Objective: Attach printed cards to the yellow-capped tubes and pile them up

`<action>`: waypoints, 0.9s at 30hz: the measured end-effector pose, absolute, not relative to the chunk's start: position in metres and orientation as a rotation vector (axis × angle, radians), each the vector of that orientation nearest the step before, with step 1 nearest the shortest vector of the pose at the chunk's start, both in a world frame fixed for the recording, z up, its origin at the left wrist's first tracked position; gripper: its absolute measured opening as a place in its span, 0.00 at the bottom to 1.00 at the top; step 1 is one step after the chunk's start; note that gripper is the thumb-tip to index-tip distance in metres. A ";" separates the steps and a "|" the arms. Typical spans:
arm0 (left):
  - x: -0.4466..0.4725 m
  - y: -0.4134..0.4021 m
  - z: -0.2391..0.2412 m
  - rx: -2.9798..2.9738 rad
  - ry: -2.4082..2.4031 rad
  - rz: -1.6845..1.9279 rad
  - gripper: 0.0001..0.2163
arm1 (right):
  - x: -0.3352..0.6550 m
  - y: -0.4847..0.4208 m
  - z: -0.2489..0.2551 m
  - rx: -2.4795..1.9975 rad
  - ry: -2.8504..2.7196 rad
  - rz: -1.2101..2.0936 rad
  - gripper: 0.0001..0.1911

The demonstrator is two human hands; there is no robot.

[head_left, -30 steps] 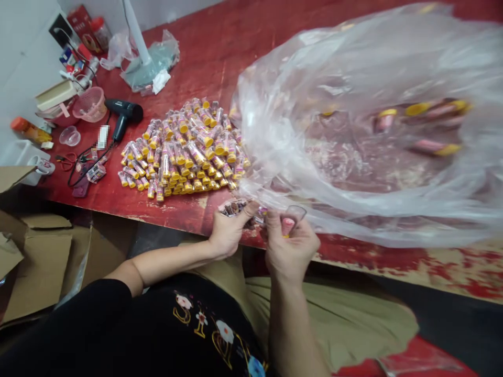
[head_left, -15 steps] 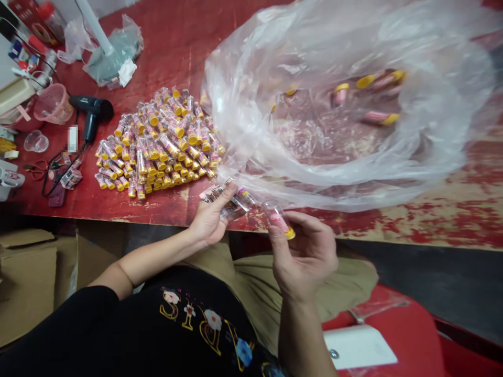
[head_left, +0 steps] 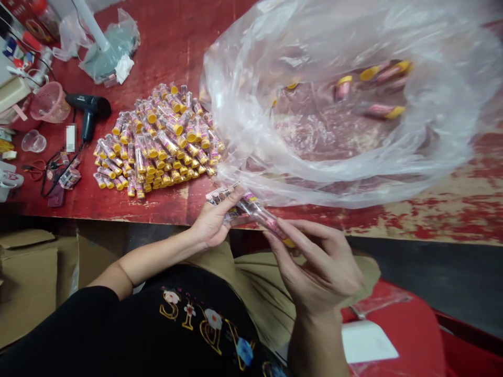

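Note:
My left hand (head_left: 212, 224) is closed with the thumb pressed over a small stack of printed plastic sleeves (head_left: 220, 196) at the table's front edge. In my right hand (head_left: 324, 264) a clear tube (head_left: 270, 222) with pink contents and a yellow cap is pinched by the fingertips near its capped end. The tube slants up and left, and its clear end meets a sleeve at my left fingers. Whether it is inside the sleeve I cannot tell. Beyond my left hand lies a pile of similar yellow-capped tubes (head_left: 161, 141).
A large clear plastic bag (head_left: 243, 68) lies open on the red table (head_left: 176, 47), with several tubes inside. Left of the pile are a hair dryer (head_left: 89, 107), a pink basket (head_left: 49, 102) and red-handled scissors (head_left: 36, 168). A white object (head_left: 369, 343) rests on the red seat (head_left: 416, 335).
My right hand has turned the tube and brought its clear end against the sleeve at my left hand; before, the two were apart. My left hand has shifted slightly right.

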State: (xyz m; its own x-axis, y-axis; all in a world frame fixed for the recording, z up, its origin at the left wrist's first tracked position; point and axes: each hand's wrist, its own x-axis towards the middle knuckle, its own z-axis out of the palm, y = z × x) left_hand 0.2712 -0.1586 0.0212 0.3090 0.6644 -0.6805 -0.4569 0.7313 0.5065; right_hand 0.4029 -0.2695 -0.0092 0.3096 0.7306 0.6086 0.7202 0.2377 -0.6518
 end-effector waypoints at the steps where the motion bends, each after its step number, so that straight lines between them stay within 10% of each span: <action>1: 0.271 -0.159 0.021 0.241 1.010 0.743 0.15 | 0.403 -0.269 -0.009 -1.470 -1.414 0.008 0.32; 27: 0.263 -0.169 0.025 0.567 0.905 0.742 0.38 | 0.370 -0.247 -0.004 -1.538 -0.948 0.196 0.13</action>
